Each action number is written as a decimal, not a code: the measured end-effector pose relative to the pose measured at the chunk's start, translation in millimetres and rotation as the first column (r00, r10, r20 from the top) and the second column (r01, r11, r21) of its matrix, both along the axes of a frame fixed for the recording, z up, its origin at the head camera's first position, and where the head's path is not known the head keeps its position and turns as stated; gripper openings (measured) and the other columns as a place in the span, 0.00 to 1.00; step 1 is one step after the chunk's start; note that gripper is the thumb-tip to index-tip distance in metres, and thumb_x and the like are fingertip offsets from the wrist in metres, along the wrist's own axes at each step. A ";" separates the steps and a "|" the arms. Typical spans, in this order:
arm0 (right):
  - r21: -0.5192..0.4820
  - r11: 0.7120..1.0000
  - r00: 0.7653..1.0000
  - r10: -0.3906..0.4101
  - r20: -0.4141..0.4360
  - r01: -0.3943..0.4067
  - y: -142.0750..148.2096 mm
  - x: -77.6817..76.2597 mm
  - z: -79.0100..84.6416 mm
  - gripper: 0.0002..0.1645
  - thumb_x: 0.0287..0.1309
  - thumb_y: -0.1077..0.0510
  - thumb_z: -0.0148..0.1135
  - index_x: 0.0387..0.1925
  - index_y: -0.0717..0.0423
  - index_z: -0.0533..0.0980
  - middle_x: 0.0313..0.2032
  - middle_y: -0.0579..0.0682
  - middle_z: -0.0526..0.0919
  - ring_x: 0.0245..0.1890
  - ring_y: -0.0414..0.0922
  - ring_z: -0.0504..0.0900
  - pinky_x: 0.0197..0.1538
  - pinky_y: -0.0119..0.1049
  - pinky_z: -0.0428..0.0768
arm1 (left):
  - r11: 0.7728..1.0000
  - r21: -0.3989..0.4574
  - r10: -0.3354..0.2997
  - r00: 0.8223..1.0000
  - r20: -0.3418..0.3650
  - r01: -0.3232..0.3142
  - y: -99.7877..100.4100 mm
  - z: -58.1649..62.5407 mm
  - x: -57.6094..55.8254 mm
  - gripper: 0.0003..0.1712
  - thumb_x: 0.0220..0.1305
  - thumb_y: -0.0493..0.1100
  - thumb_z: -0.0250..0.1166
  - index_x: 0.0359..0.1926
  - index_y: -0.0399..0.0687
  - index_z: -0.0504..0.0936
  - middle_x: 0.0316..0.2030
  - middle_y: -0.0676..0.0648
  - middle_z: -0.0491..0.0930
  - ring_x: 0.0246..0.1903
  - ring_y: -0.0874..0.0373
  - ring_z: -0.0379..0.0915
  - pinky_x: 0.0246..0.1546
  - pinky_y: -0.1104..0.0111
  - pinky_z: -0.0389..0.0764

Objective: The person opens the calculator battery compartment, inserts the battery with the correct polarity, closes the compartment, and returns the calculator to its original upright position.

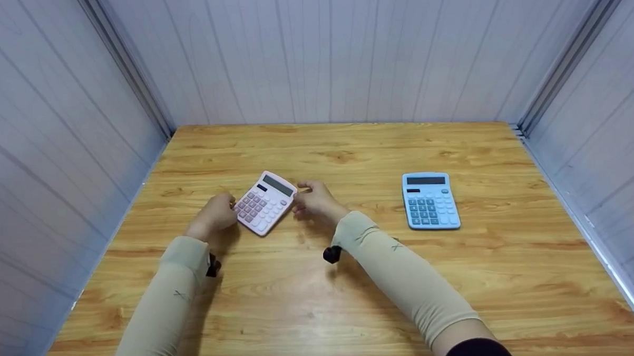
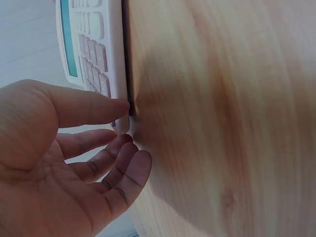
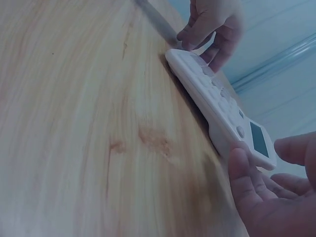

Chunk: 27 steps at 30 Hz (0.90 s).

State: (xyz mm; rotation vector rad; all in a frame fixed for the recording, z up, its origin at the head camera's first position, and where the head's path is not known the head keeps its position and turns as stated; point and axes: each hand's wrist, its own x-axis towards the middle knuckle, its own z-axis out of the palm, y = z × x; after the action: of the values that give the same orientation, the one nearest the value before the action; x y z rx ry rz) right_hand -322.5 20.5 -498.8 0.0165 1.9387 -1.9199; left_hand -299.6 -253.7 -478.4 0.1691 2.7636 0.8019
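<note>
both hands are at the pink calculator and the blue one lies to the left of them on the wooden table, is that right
Not quite: the blue calculator lies to the right of both hands, not the left, as the head view shows. The left hand and right hand are indeed at the pink calculator, on the wooden table.

Pale panelled walls close in on three sides: the back wall (image 1: 334, 56), the left wall (image 1: 42, 156) and the right wall (image 1: 605, 115), all streaked with thin grey grain lines. Metal strips (image 1: 126, 68) edge the corners, and soft light glosses the yellow-brown wooden tabletop (image 1: 279, 306).
</note>
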 end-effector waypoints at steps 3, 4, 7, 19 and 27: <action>-0.005 1.000 1.000 -0.005 -0.001 0.005 -2.4 -1.1 -0.3 0.32 0.77 0.70 0.54 0.78 0.70 0.63 0.43 0.58 0.82 0.27 0.44 0.85 0.32 0.33 0.89 | 1.000 -0.017 -0.008 1.000 -0.010 0.007 1.2 -0.5 -1.9 0.23 0.65 0.29 0.55 0.58 0.17 0.78 0.50 0.26 0.83 0.50 0.38 0.78 0.60 0.46 0.83; -0.003 1.000 1.000 -0.005 -0.001 0.005 -3.1 -1.5 -0.5 0.31 0.78 0.70 0.53 0.77 0.70 0.64 0.42 0.57 0.82 0.27 0.43 0.85 0.32 0.32 0.89 | 1.000 -0.022 -0.010 1.000 -0.016 0.010 1.7 -0.7 -2.2 0.19 0.65 0.29 0.55 0.53 0.20 0.80 0.43 0.30 0.83 0.45 0.41 0.77 0.53 0.50 0.84; 0.003 1.000 1.000 -0.003 0.005 0.003 -4.2 -2.3 -1.3 0.30 0.78 0.70 0.53 0.77 0.71 0.64 0.42 0.57 0.82 0.28 0.44 0.85 0.35 0.34 0.90 | 1.000 -0.022 -0.008 1.000 -0.024 0.008 2.3 -2.7 -1.9 0.11 0.63 0.28 0.55 0.42 0.28 0.82 0.33 0.41 0.77 0.37 0.48 0.72 0.39 0.58 0.77; -0.019 0.999 0.999 -0.025 0.025 0.026 -7.6 -2.6 -7.6 0.18 0.76 0.72 0.55 0.62 0.72 0.76 0.30 0.53 0.82 0.23 0.41 0.84 0.31 0.30 0.88 | 0.999 -0.038 0.004 1.000 -0.023 -0.005 6.4 -4.1 2.3 0.22 0.65 0.28 0.51 0.56 0.22 0.81 0.52 0.28 0.84 0.50 0.41 0.79 0.63 0.45 0.82; 0.018 0.999 0.999 -0.038 0.001 0.038 -5.1 -3.7 0.0 0.14 0.80 0.66 0.55 0.57 0.73 0.77 0.26 0.52 0.83 0.21 0.39 0.83 0.31 0.30 0.88 | 0.995 0.050 0.086 0.996 0.037 -0.088 8.4 2.5 2.5 0.26 0.69 0.29 0.48 0.65 0.24 0.76 0.61 0.28 0.80 0.61 0.39 0.76 0.73 0.45 0.75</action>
State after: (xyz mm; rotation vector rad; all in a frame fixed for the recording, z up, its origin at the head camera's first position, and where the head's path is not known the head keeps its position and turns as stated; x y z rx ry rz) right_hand -326.1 15.5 -498.8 0.0597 1.9679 -1.9263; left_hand -297.1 -245.3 -475.9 0.0443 2.7349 0.8903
